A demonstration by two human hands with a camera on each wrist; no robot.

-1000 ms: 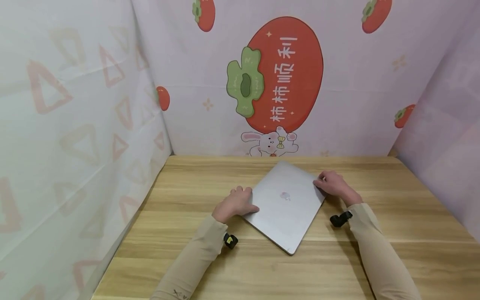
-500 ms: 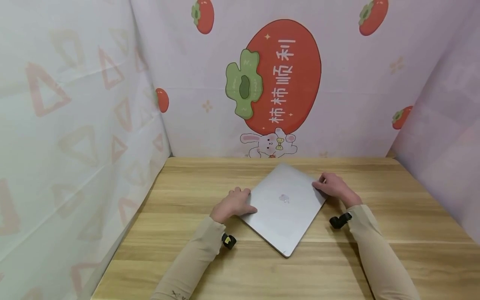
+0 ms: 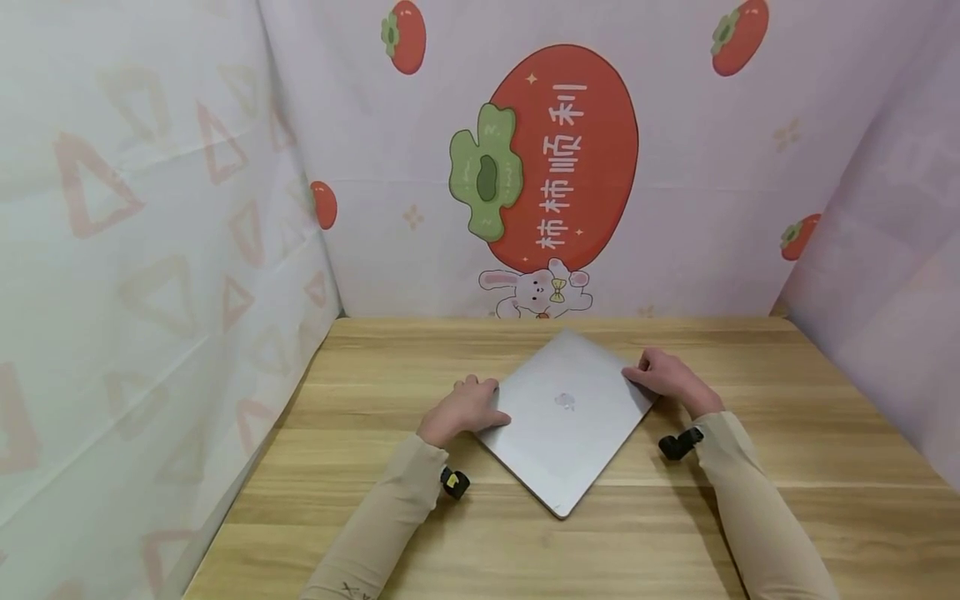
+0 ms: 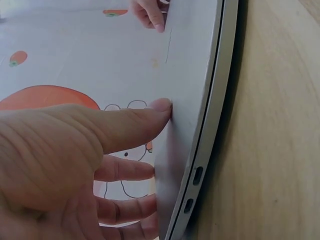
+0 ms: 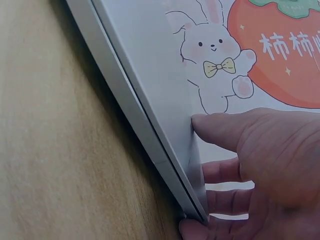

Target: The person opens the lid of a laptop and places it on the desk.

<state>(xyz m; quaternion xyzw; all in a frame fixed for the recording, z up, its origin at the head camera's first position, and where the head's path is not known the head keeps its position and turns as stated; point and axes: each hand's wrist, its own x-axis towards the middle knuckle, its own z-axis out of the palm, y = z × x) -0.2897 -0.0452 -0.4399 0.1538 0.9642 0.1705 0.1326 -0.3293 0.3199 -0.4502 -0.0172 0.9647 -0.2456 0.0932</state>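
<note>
A closed silver laptop (image 3: 566, 442) lies at an angle on the wooden table, one corner pointing toward me and its apple logo facing up. My left hand (image 3: 463, 410) holds its left corner; in the left wrist view the thumb (image 4: 131, 125) presses the lid while the fingers meet the edge beyond. Two ports (image 4: 198, 176) show on the laptop's side there. At the right corner, my right hand (image 3: 669, 375) grips with its thumb on the lid. From the right wrist, a fingertip (image 5: 194, 229) shows tucked by the corner's underside, close to the table.
The wooden table (image 3: 390, 342) reaches back to a cloth wall (image 3: 675, 208) printed with persimmons and a rabbit. Another cloth wall (image 3: 165, 275) with triangles stands along the left side. Black wrist cameras (image 3: 453, 482) sit on both cuffs.
The laptop has turned slightly clockwise as seen from above, its near corner swinging left. Both hands keep hold of it and have moved little. The head view has tilted up slightly.
</note>
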